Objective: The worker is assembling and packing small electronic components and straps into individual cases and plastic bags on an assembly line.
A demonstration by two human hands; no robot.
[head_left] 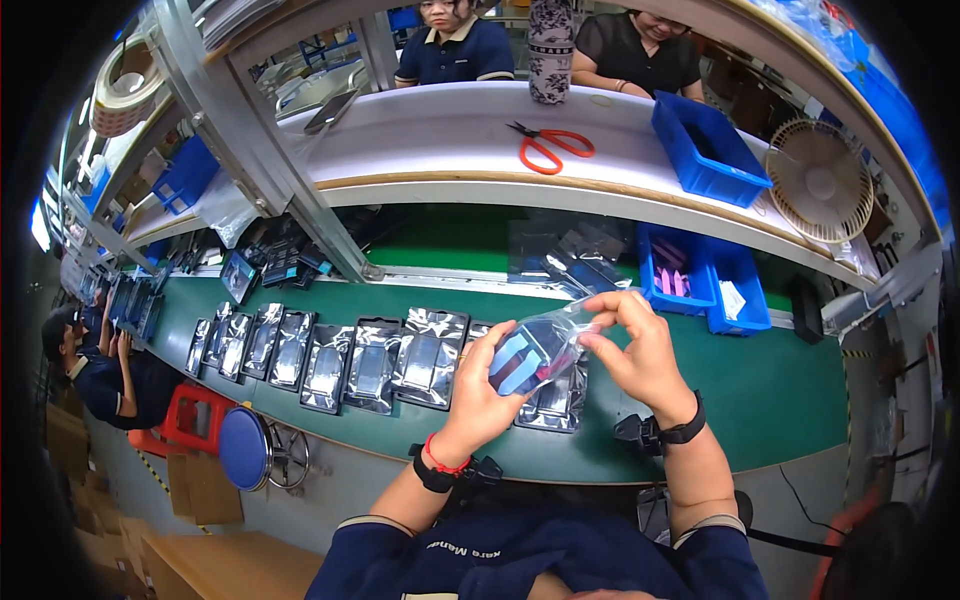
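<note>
Over the green bench, my left hand (478,402) is closed around the lower left side of a clear plastic bag (565,322). Light blue strips (518,365) and something dark pink show inside the bag. Thumb and fingers of my right hand (640,350) pinch the bag's upper right edge. Below the bag lies a black tray pack in shiny clear wrap (553,405), partly hidden by the bag and my left hand. A row of similar wrapped black packs (372,368) runs off to the left.
A white shelf (420,130) above the bench carries red-handled scissors (545,150), a blue bin (700,150), a patterned bottle (550,60) and a fan (820,178). Under it stand blue bins with pink pieces (672,280). A metal post (270,140) rises left. Co-workers sit opposite and far left.
</note>
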